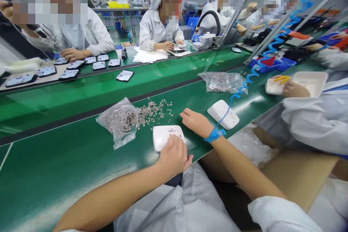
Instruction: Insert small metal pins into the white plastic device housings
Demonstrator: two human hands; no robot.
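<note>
My left hand (175,154) rests over a white plastic housing (160,137) on the green bench, fingertips bunched together at the recess in its upper face. Whatever those fingers pinch is hidden. Just right of that housing, my right hand (198,121) is closed above the bench, thumb and fingers together; anything between them is too small to make out. A blue wrist strap (215,135) circles the right wrist. Small metal pieces (153,111) lie scattered behind the housing, spilling from a clear plastic bag (121,117) on the left.
A second white housing (224,114) lies right of my right hand. The coiled blue cord (257,67) runs from the strap up to the right. Behind is another plastic bag (224,81). Co-workers sit opposite, by black-edged parts (125,75); another person's hand (295,90) works at right.
</note>
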